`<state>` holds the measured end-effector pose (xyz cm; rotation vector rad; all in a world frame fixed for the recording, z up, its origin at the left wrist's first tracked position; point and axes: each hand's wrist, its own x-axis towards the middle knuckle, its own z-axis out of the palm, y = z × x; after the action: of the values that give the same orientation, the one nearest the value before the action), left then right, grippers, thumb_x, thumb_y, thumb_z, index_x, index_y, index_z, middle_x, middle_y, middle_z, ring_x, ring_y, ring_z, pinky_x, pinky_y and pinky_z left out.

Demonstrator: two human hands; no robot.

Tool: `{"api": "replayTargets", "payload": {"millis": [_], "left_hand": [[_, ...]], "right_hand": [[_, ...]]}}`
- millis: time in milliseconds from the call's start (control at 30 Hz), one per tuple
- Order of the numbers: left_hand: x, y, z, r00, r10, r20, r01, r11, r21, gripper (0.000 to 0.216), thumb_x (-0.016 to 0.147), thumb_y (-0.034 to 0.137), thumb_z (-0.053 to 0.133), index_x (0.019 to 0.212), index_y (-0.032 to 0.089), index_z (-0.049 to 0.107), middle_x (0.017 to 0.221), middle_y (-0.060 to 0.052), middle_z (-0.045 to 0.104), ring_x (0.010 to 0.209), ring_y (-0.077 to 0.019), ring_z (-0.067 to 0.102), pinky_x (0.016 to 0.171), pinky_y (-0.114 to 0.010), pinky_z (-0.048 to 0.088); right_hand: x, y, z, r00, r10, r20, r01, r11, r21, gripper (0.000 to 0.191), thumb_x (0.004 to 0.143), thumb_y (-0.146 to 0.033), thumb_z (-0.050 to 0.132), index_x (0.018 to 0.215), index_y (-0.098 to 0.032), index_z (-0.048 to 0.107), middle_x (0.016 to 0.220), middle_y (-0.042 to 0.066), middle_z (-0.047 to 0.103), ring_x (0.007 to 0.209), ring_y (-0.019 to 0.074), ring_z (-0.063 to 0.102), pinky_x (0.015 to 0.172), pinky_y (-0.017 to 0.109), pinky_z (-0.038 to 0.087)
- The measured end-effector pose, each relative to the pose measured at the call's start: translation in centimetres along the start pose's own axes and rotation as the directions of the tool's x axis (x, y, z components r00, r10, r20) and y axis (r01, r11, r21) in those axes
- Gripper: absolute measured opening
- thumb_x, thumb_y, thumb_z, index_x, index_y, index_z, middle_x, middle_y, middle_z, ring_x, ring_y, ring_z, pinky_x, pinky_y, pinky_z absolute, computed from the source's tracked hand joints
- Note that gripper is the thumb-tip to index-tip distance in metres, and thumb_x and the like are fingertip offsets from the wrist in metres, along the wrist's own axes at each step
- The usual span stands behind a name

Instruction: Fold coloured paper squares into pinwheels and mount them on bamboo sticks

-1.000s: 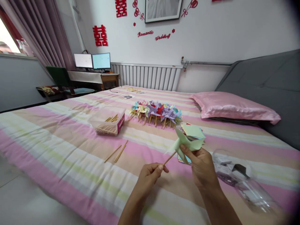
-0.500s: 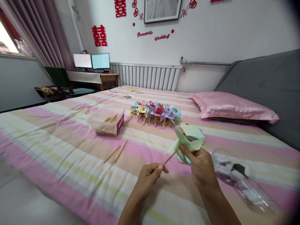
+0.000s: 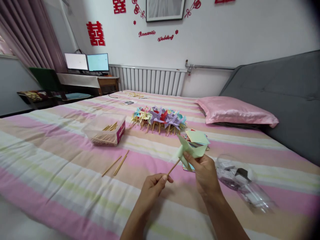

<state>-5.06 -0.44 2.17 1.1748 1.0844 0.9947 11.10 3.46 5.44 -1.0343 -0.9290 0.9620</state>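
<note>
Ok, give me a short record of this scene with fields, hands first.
Left hand: pinches the lower end of the wooden stick
Right hand: holds the green paper pinwheel at the stick's top
Behind hands: stack of paper squares, pile of finished pinwheels
Left side: box of sticks, two loose sticks
Right side: clear plastic container on its side
Surface: striped bedspread

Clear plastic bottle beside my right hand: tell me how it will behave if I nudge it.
The clear plastic bottle lies on its side, so it will probably roll, though the soft bed cover may slow it. It looks thin-walled and nearly empty, so likely light. The small items inside would probably shift.
</note>
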Motion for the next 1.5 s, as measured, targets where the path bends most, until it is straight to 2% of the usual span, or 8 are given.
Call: {"api": "replayTargets", "payload": {"millis": [167, 300, 600, 767, 933, 1100, 1267, 1500], "left_hand": [[0.6, -0.4, -0.2, 0.994, 0.076, -0.073, -0.063, 0.984, 0.165, 0.046, 0.079, 0.056, 0.053, 0.083, 0.014, 0.071, 0.053, 0.003, 0.040, 0.050, -0.0107, 0.036, 0.051, -0.024, 0.027], [0.8, -0.6, -0.1, 0.963, 0.248, -0.102, -0.194, 0.907, 0.373, 0.035, 0.083, 0.042, 0.051, 0.094, 0.016, 0.071, 0.077, -0.008, 0.068, 0.076, -0.0215, 0.060, 0.072, -0.030, 0.043], [1.0, -0.9, 0.3, 0.974, 0.225, -0.012, -0.175, 0.789, 0.588, 0.026, 0.084, 0.031, 0.049, 0.092, 0.018, 0.070, 0.082, -0.009, 0.074, 0.071, -0.0221, 0.065, 0.067, -0.030, 0.044], [1.0, -1.4, 0.2, 0.984, 0.174, -0.024, -0.143, 0.870, 0.472, 0.028, 0.084, 0.033, 0.048, 0.090, 0.014, 0.068, 0.081, -0.010, 0.072, 0.072, -0.0225, 0.066, 0.064, -0.029, 0.046], [1.1, -1.5, -0.3, 0.981, 0.142, -0.131, -0.105, 0.960, 0.259, 0.023, 0.079, 0.033, 0.055, 0.087, 0.015, 0.067, 0.082, -0.008, 0.071, 0.077, -0.0223, 0.068, 0.069, -0.029, 0.049], [1.1, -1.1, -0.3, 0.974, 0.114, -0.197, -0.099, 0.992, 0.084, 0.022, 0.073, 0.034, 0.062, 0.082, 0.014, 0.067, 0.081, -0.008, 0.071, 0.075, -0.0209, 0.068, 0.070, -0.030, 0.051], [1.1, -1.0, -0.4, 0.974, 0.114, -0.195, -0.100, 0.991, 0.084, 0.023, 0.074, 0.033, 0.061, 0.083, 0.013, 0.067, 0.082, -0.008, 0.071, 0.074, -0.0200, 0.068, 0.069, -0.029, 0.051], [1.2, -1.5, -0.7, 0.974, 0.143, -0.173, -0.122, 0.985, 0.124, 0.021, 0.077, 0.030, 0.058, 0.084, 0.013, 0.067, 0.084, -0.008, 0.070, 0.076, -0.0200, 0.067, 0.072, -0.030, 0.052]], "right_hand": [[0.2, -0.3, 0.3, 1.000, -0.011, -0.005, 0.011, 1.000, 0.017, 0.038, 0.056, -0.040, 0.082, 0.079, -0.012, 0.073, 0.070, 0.007, 0.072, 0.069, 0.0224, 0.066, 0.063, 0.032, 0.052], [0.8, -0.3, -0.1, 0.996, -0.058, -0.071, 0.052, 0.995, -0.089, 0.039, 0.055, -0.044, 0.081, 0.074, -0.011, 0.072, 0.066, 0.007, 0.071, 0.060, 0.0202, 0.063, 0.053, 0.028, 0.049], [1.5, 0.7, -0.5, 0.996, -0.080, -0.030, 0.074, 0.984, -0.159, 0.038, 0.062, -0.045, 0.076, 0.077, -0.011, 0.072, 0.073, 0.009, 0.073, 0.066, 0.0212, 0.065, 0.057, 0.029, 0.050], [1.2, 0.3, 0.4, 0.989, -0.089, 0.119, 0.092, 0.996, -0.016, 0.039, 0.067, -0.045, 0.074, 0.091, -0.014, 0.069, 0.089, 0.009, 0.073, 0.085, 0.0223, 0.067, 0.079, 0.034, 0.051], [1.4, 0.1, 0.3, 0.997, -0.066, 0.045, 0.063, 0.996, 0.070, 0.040, 0.070, -0.046, 0.071, 0.096, -0.016, 0.067, 0.096, 0.009, 0.072, 0.089, 0.0204, 0.066, 0.088, 0.038, 0.048], [1.4, 1.4, 0.2, 0.989, 0.000, 0.146, 0.001, 1.000, -0.009, 0.033, 0.067, -0.035, 0.073, 0.094, -0.016, 0.067, 0.097, 0.010, 0.072, 0.090, 0.0205, 0.066, 0.084, 0.036, 0.050], [0.3, 2.5, 1.2, 0.944, 0.134, 0.301, -0.109, 0.989, -0.097, 0.037, 0.062, -0.031, 0.077, 0.094, -0.015, 0.065, 0.088, 0.008, 0.071, 0.082, 0.0191, 0.066, 0.079, 0.033, 0.051], [-0.1, 0.8, 1.0, 0.901, 0.244, 0.358, -0.262, 0.965, 0.000, 0.040, 0.063, -0.050, 0.077, 0.076, -0.014, 0.067, 0.065, 0.001, 0.064, 0.058, 0.0116, 0.059, 0.061, 0.025, 0.045]]}}
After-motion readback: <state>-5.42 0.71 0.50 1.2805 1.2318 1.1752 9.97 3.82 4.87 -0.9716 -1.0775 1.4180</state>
